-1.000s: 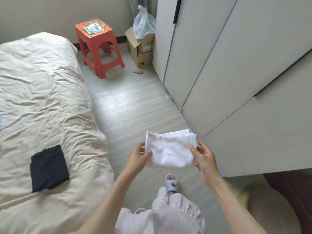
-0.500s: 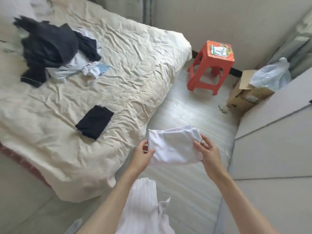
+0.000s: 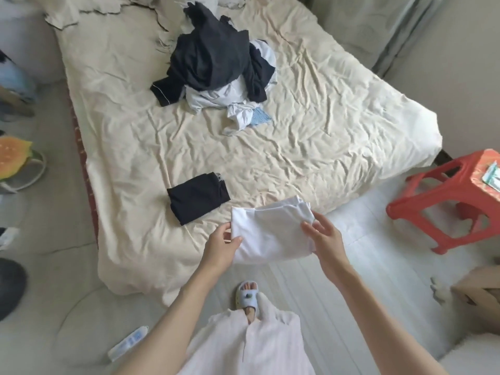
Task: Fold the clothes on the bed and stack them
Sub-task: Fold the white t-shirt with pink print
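Folded white garment [image 3: 270, 234] hangs between my hands over the bed [image 3: 324, 131] edge, beside the folded black piece [image 3: 198, 201].
Head view: left hand [image 3: 220, 247] and right hand [image 3: 326, 239] pinch opposite edges; soft, light, floppy, so I'd judge support underneath best.

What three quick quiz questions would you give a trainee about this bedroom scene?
1. True or false: the folded white garment already lies on the folded black garment.
2. Which hands hold the white garment? A) left only B) right only C) both
3. What stands on the floor right of the bed?

Key:
1. False; it is held beside it.
2. C: left hand and right hand.
3. A red stool.
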{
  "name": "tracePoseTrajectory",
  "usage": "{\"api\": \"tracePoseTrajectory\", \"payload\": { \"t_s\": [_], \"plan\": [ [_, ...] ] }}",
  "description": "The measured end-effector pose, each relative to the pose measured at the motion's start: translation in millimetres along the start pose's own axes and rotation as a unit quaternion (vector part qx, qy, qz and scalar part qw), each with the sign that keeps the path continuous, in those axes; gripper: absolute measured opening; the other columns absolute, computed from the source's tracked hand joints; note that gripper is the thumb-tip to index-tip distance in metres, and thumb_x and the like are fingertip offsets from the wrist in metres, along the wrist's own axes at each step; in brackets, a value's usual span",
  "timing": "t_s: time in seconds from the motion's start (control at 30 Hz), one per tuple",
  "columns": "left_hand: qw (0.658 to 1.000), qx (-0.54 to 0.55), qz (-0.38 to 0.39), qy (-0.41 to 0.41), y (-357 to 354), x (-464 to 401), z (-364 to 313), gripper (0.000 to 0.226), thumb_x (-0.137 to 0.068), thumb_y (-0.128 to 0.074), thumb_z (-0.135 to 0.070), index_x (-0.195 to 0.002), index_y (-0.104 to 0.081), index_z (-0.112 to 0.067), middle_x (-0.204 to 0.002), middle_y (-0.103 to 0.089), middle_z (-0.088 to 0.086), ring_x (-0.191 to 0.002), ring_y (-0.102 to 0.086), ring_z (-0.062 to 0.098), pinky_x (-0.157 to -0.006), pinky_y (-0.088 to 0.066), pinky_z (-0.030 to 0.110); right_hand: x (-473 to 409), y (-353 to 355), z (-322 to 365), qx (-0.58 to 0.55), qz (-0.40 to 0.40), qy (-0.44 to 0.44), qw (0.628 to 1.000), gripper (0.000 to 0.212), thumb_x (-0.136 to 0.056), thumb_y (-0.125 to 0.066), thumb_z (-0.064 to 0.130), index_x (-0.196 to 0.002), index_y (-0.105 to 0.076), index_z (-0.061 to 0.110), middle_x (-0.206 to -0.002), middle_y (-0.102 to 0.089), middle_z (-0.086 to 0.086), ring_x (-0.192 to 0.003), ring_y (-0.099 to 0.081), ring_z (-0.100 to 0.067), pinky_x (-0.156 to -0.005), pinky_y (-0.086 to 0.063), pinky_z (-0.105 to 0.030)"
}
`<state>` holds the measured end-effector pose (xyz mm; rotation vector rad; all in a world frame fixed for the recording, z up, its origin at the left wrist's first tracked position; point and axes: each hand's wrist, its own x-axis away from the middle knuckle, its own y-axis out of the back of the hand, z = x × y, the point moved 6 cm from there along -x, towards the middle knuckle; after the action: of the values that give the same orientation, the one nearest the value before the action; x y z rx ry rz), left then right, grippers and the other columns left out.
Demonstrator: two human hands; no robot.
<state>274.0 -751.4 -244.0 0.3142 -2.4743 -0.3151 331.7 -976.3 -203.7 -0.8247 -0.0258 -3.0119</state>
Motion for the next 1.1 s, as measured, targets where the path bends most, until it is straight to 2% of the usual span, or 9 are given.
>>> {"api": "tracePoseTrajectory", "payload": {
  "t_s": [0.1, 0.27, 0.37, 0.53, 0.67, 0.73, 0.87, 1.0, 1.1],
  "plan": [
    [1.000, 0.003, -0.019, 0.008, -9.9, -19.8, -13.3, 0.032, -0.091, -0.060, -0.014, -0.123, -0.054, -0.012, -0.110, -0.062, 0.005, -0.098, -0.058, 0.019, -0.082, -0.047, 0.029, -35.4, 2.4, 16.8, 0.019, 0.025, -0.012, 0.999, 0.030, -0.091, -0.059, 0.007, -0.119, -0.061, 0.017, -0.097, -0.066, -0.009, -0.079, -0.064, -0.015, -0.065, -0.048, -0.027],
    [0.998, -0.002, -0.062, 0.025, -29.2, -72.9, -30.1, 0.026, -0.091, -0.058, -0.014, -0.117, -0.055, -0.018, -0.094, -0.058, -0.011, -0.089, -0.057, 0.010, -0.070, -0.042, 0.022, -109.3, 0.4, 32.0, 0.053, 0.068, -0.035, 0.996, 0.027, -0.091, -0.057, 0.005, -0.112, -0.062, 0.022, -0.100, -0.066, -0.012, -0.088, -0.062, -0.021, -0.073, -0.047, -0.034],
    [0.996, -0.005, -0.082, 0.030, -46.3, -118.9, -36.2, 0.028, -0.092, -0.056, -0.013, -0.120, -0.054, -0.014, -0.102, -0.060, -0.004, -0.088, -0.055, 0.010, -0.071, -0.040, 0.022, -172.7, -2.1, 30.5, 0.085, 0.086, -0.047, 0.992, 0.027, -0.091, -0.057, 0.005, -0.108, -0.063, 0.025, -0.098, -0.065, -0.011, -0.088, -0.061, -0.023, -0.075, -0.045, -0.038],
    [0.992, -0.001, -0.125, 0.026, -70.0, -205.1, -42.1, 0.031, -0.093, -0.053, -0.012, -0.124, -0.052, -0.011, -0.107, -0.059, -0.001, -0.089, -0.054, 0.011, -0.069, -0.038, 0.019, -278.2, -14.6, 24.1, 0.108, 0.100, -0.048, 0.988, 0.034, -0.089, -0.056, 0.001, -0.119, -0.061, 0.016, -0.095, -0.065, -0.009, -0.081, -0.062, -0.019, -0.070, -0.047, -0.035],
    [0.983, 0.000, -0.183, 0.013, -73.2, -266.4, -29.1, 0.030, -0.093, -0.053, -0.013, -0.123, -0.053, -0.013, -0.103, -0.057, -0.004, -0.086, -0.053, 0.010, -0.066, -0.036, 0.012, -351.6, -32.5, 4.8, 0.101, 0.119, -0.045, 0.987, 0.033, -0.088, -0.056, 0.002, -0.103, -0.065, 0.030, -0.094, -0.068, -0.005, -0.079, -0.066, -0.013, -0.068, -0.050, -0.033],
    [0.980, -0.007, -0.197, 0.026, -76.9, -288.6, -10.0, 0.029, -0.093, -0.053, -0.013, -0.121, -0.054, -0.013, -0.100, -0.056, -0.004, -0.086, -0.053, 0.012, -0.066, -0.036, 0.019, -377.8, -41.1, -15.9, 0.110, 0.143, -0.050, 0.982, 0.035, -0.088, -0.057, 0.002, -0.095, -0.068, 0.034, -0.096, -0.068, -0.005, -0.084, -0.064, -0.017, -0.071, -0.047, -0.037],
    [0.981, -0.006, -0.170, 0.097, -92.6, -312.9, 25.6, 0.030, -0.092, -0.054, -0.013, -0.121, -0.051, -0.005, -0.098, -0.056, 0.003, -0.086, -0.052, 0.019, -0.071, -0.036, 0.026, -406.2, -39.4, -56.4, 0.179, 0.145, -0.066, 0.971, 0.029, -0.089, -0.058, 0.006, -0.094, -0.064, 0.034, -0.096, -0.065, -0.009, -0.082, -0.060, -0.017, -0.066, -0.047, -0.027],
    [0.981, -0.002, -0.130, 0.146, -92.0, -319.4, 29.7, 0.041, -0.092, -0.054, -0.016, -0.131, -0.045, -0.009, -0.118, -0.057, 0.005, -0.105, -0.055, 0.023, -0.084, -0.041, 0.030, -414.5, -33.7, -62.7, 0.260, 0.128, -0.059, 0.955, 0.020, -0.090, -0.060, 0.015, -0.107, -0.062, 0.025, -0.092, -0.063, -0.002, -0.085, -0.059, -0.017, -0.065, -0.046, -0.023],
    [0.985, -0.054, -0.078, 0.143, -84.0, -311.6, 16.3, 0.048, -0.093, -0.053, -0.021, -0.138, -0.037, -0.014, -0.131, -0.051, 0.003, -0.116, -0.052, 0.021, -0.091, -0.040, 0.028, -408.2, -40.7, -42.0, 0.370, 0.123, -0.023, 0.920, 0.040, -0.092, -0.059, 0.022, -0.130, -0.051, 0.014, -0.119, -0.058, -0.008, -0.107, -0.057, -0.024, -0.083, -0.050, -0.035]
  ]
}}
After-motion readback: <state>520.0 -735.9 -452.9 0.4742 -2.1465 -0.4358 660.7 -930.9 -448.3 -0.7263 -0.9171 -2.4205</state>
